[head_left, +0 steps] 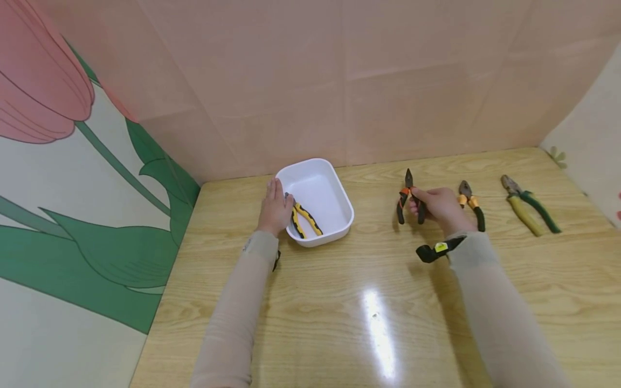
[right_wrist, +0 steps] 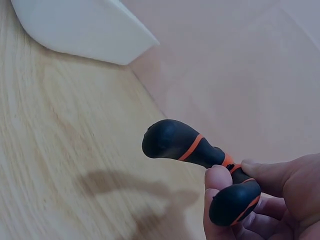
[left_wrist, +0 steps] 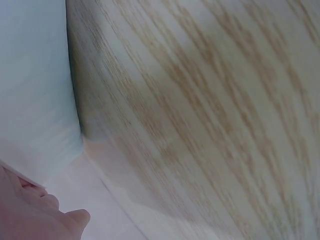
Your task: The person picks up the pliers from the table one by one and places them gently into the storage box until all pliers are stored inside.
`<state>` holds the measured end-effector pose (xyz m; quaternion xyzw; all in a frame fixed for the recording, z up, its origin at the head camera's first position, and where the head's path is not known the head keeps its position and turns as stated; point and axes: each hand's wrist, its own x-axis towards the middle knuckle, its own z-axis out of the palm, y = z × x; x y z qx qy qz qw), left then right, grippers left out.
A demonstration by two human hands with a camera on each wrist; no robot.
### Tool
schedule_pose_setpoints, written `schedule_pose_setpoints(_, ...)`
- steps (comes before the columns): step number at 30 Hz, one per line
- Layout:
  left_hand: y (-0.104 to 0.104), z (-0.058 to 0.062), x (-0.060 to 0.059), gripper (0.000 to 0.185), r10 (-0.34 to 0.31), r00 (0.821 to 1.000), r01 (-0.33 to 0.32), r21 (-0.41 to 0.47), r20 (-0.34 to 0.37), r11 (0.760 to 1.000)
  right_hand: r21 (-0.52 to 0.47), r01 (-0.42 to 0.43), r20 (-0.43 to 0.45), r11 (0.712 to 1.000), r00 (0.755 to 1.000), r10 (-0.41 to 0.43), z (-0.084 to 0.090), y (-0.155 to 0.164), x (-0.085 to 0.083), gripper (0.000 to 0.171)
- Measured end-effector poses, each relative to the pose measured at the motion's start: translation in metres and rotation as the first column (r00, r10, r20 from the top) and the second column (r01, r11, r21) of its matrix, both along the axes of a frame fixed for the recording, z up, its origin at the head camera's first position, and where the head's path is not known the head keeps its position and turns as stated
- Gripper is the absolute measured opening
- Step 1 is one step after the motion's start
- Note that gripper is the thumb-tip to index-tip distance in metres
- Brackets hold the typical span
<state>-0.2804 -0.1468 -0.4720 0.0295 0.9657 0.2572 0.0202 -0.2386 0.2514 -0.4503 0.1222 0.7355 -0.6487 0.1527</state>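
Now right hand [head_left: 439,207] clamped on orange-black pliers [head_left: 408,199], nose toward wall; left hand [head_left: 274,207] flat against white tub [head_left: 339,194].

Left hand [head_left: 275,211] flat, fingers straight; right hand [head_left: 438,207] with curled fingers [right_wrist: 218,186].

Long beige sleeves [head_left: 233,318] on both arms; black wrist strap [head_left: 436,250], yellow tag.
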Motion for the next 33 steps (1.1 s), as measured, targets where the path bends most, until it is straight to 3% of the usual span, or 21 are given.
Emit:
schedule_pose_setpoints(12,0.001,0.003,0.001,0.069,0.008,1.000,-0.008,-0.001,0.012,1.000,0.016,-0.007,-0.016,1.000,1.000,0.007,0.012,-0.012,-0.003,0.057)
schedule_pose_setpoints(21,0.000,0.004,0.002,0.069,0.008,1.000,-0.008,0.013,0.010,1.000,0.069,-0.009,-0.088,0.998,0.996,0.015,0.030,-0.028,-0.003,0.055)
schedule_pose_setpoints(33,0.000,0.004,0.003,0.069,0.010,1.000,-0.010,0.012,0.005,1.000,0.031,-0.005,-0.107,1.000,0.994,0.008,0.041,-0.047,-0.004,0.051)
